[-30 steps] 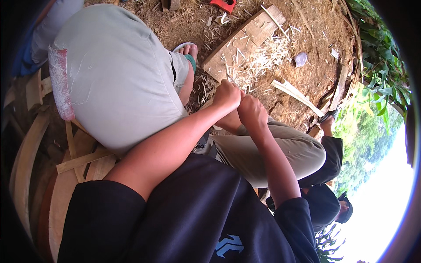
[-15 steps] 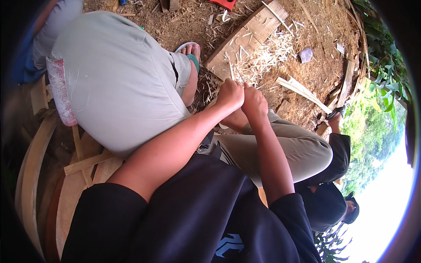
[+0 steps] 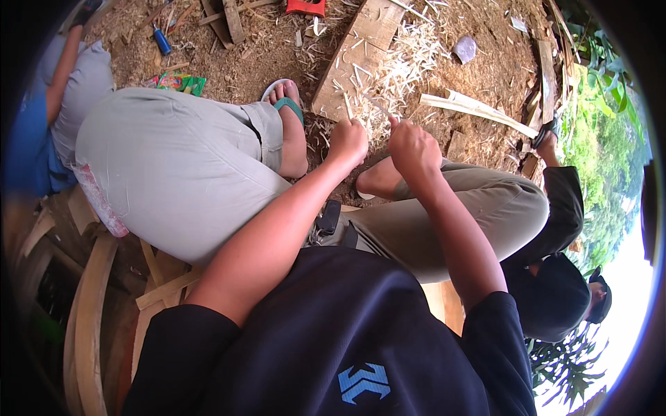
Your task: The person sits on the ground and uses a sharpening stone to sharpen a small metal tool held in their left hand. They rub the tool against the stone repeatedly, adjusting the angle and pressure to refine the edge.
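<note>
My left hand (image 3: 349, 142) and my right hand (image 3: 413, 147) are held out in front of me, close together above my knees. Both are closed into fists. A thin pale wood sliver (image 3: 378, 108) runs between them, its ends hidden in my fingers. Below the hands lie a pile of pale wood shavings (image 3: 409, 59) and a flat wooden plank (image 3: 350, 66) on the dirt. My foot in a green sandal (image 3: 286, 107) rests to the left of the hands.
A split pale strip (image 3: 479, 107) lies on the ground at right. A blue lighter (image 3: 161, 41) and a green packet (image 3: 184, 83) lie at upper left. A person in dark clothes (image 3: 555, 277) crouches at right, another in blue (image 3: 41, 139) at left. Curved wooden pieces (image 3: 90, 312) sit lower left.
My hands have moved slightly apart and now sit level with each other. The view has tilted, so more of the ground and shavings shows above them.
</note>
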The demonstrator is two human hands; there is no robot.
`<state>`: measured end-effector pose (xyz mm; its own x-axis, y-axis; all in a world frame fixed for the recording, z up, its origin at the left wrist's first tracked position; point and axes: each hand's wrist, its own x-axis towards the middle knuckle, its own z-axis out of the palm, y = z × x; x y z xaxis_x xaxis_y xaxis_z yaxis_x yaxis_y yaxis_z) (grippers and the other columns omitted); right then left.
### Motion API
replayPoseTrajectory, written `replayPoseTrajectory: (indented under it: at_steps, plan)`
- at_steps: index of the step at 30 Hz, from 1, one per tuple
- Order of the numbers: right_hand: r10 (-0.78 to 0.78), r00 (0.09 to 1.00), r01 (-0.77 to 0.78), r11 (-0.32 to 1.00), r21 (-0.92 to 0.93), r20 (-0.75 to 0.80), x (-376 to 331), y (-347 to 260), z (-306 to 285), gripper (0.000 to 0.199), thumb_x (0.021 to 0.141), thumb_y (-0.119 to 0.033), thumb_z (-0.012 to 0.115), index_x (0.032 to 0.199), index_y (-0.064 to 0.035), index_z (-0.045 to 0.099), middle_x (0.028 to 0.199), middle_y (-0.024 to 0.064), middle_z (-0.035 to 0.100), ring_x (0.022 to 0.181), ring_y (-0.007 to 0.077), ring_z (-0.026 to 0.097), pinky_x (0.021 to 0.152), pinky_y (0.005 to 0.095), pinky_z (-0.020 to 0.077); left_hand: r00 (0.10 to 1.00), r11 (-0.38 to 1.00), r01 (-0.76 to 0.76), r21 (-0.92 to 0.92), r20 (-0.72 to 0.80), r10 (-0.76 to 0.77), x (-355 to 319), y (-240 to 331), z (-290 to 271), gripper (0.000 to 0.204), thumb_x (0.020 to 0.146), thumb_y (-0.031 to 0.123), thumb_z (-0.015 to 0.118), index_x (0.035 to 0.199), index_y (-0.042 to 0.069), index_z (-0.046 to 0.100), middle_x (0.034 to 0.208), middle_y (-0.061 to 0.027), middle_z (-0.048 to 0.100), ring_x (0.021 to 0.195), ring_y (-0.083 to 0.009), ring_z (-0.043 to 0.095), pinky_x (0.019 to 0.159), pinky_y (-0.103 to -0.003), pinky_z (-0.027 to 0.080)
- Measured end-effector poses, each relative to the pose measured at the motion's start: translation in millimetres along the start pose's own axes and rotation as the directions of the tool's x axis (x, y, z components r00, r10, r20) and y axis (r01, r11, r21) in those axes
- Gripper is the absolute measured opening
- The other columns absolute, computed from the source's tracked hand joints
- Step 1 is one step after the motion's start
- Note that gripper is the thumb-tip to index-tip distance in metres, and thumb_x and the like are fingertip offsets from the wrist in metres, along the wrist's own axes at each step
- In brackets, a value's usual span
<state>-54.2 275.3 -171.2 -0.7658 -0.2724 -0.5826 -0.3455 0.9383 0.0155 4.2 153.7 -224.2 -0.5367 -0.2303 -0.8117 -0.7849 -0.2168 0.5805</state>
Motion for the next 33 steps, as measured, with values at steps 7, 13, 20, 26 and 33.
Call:
replayPoseTrajectory:
  at_steps: [7,13,20,26,33]
  plan:
    - [-0.002,0.999,0.006,0.997,0.076,-0.047,8,4,14,0.048,0.107,-0.035,0.042,0.082,-0.0055,0.069,0.075,0.0153,0.072,0.072,0.0296,0.074,0.061,0.0395,0.0582,0.997,0.997,0.079,0.007,0.024,-0.079,-1,2,0,0.039,0.102,0.023,0.033,0.091,-0.009,0.053,0.062,-0.0141,0.056,0.042,-0.0245,0.056,0.038,-0.038,0.045]
    - [-0.193,0.972,0.206,0.975,0.085,-0.133,6,9,36,0.049,0.107,-0.034,0.042,0.079,-0.0038,0.068,0.073,0.0158,0.07,0.069,0.0295,0.073,0.056,0.0386,0.0584,0.993,0.995,0.095,-0.044,0.07,-0.092,5,-7,-1,0.034,0.101,0.024,0.032,0.098,-0.005,0.048,0.061,-0.0096,0.051,0.04,-0.0203,0.049,0.035,-0.035,0.038]
    - [-0.26,0.961,0.266,0.962,0.062,-0.092,-20,9,28,0.044,0.107,-0.03,0.044,0.078,-0.0063,0.067,0.068,0.0116,0.069,0.068,0.0264,0.073,0.057,0.0369,0.0569,0.99,0.995,0.099,-0.001,0.097,-0.098,14,-15,-5,0.035,0.102,0.026,0.031,0.099,-0.005,0.048,0.061,-0.0089,0.05,0.041,-0.0203,0.049,0.036,-0.036,0.038]
    - [-0.049,0.998,0.042,0.985,0.168,0.035,-19,-10,18,0.044,0.108,-0.032,0.042,0.081,-0.0069,0.068,0.076,0.0119,0.073,0.075,0.0243,0.075,0.058,0.0357,0.0572,0.997,0.992,0.074,0.106,0.02,-0.076,12,-15,-2,0.038,0.101,0.026,0.032,0.103,-0.008,0.05,0.063,-0.0113,0.053,0.042,-0.0221,0.051,0.037,-0.038,0.039]
    - [0.082,0.994,-0.091,0.986,0.141,0.065,-18,-26,26,0.041,0.106,-0.032,0.045,0.091,-0.0067,0.073,0.083,0.0108,0.076,0.076,0.0232,0.076,0.057,0.036,0.0597,0.994,0.992,0.097,0.075,0.04,-0.1,12,-13,-5,0.035,0.1,0.024,0.033,0.099,-0.007,0.051,0.062,-0.0111,0.053,0.042,-0.0216,0.051,0.037,-0.037,0.04]
